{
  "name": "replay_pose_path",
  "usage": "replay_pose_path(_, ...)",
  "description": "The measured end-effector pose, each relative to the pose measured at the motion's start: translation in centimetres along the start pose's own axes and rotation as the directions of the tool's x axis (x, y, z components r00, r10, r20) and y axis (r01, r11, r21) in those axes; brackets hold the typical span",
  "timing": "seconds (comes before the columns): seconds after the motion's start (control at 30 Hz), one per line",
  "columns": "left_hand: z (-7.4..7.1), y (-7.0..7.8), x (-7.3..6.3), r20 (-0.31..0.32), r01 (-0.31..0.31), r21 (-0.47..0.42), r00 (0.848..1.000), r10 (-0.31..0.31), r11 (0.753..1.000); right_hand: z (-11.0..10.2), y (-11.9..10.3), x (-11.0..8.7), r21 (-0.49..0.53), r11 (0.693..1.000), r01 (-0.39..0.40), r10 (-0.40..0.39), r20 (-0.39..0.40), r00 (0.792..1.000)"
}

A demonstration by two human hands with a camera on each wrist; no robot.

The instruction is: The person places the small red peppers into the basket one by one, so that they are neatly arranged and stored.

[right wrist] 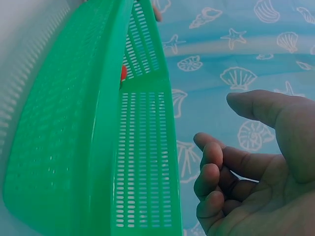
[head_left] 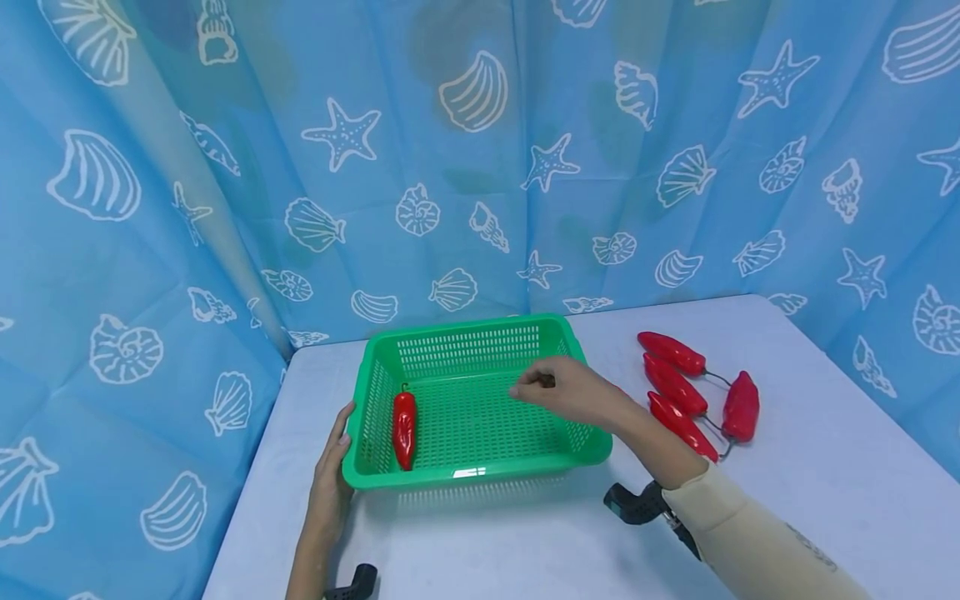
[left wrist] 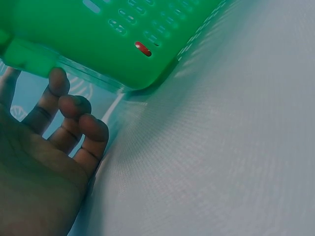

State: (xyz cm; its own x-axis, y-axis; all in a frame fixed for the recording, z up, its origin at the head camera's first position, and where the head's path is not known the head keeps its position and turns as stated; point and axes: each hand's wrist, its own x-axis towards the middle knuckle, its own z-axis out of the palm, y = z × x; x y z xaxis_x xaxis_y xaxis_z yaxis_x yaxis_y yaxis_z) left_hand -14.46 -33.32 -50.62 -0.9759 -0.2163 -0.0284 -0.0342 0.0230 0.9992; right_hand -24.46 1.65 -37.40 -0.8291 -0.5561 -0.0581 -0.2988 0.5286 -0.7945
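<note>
A green plastic basket (head_left: 480,481) with slotted walls stands on the table. Inside, near its left end, lies one red chili pepper (head_left: 404,429), stem pointing to the back. My left hand (head_left: 330,479) is at the basket's left end; in the left wrist view its bent fingertips touch the underside of the rim. Over the right part of the basket hovers my right hand (head_left: 566,387). The right wrist view shows its thumb apart from loosely curled fingers (right wrist: 209,174), with nothing held between them. Several more red peppers (head_left: 675,385) lie on the table, right of the basket.
A white cloth covers the table (head_left: 810,467). Behind it and along the sides hangs a blue curtain (head_left: 420,108) with white shells and starfish. Black wrist-worn mounts (head_left: 637,504) sit below both hands.
</note>
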Motion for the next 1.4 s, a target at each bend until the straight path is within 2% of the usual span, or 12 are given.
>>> replay_pose_path(0.17,-0.1,0.0,0.1,0.000,-0.006,-0.002,1.000,0.006,1.000,-0.6,0.5,-0.5,-0.018,0.998,-0.059,0.058,-0.049,0.997)
replay_pose_path(0.3,0.0,-0.1,0.1,0.002,-0.006,-0.003,1.000,0.006,1.000,-1.0,1.0,-0.8,-0.027,0.997,-0.073,0.070,-0.081,0.994)
replay_pose_path(0.93,0.0,-0.1,0.1,0.001,0.001,0.008,1.000,-0.001,1.000,-2.8,4.1,-2.3,-0.061,0.994,-0.088,0.081,-0.109,0.991)
replay_pose_path(1.4,0.1,0.1,0.1,0.001,0.015,0.002,1.000,-0.015,1.000,-4.1,6.1,-3.1,-0.085,0.985,-0.152,0.138,-0.154,0.978)
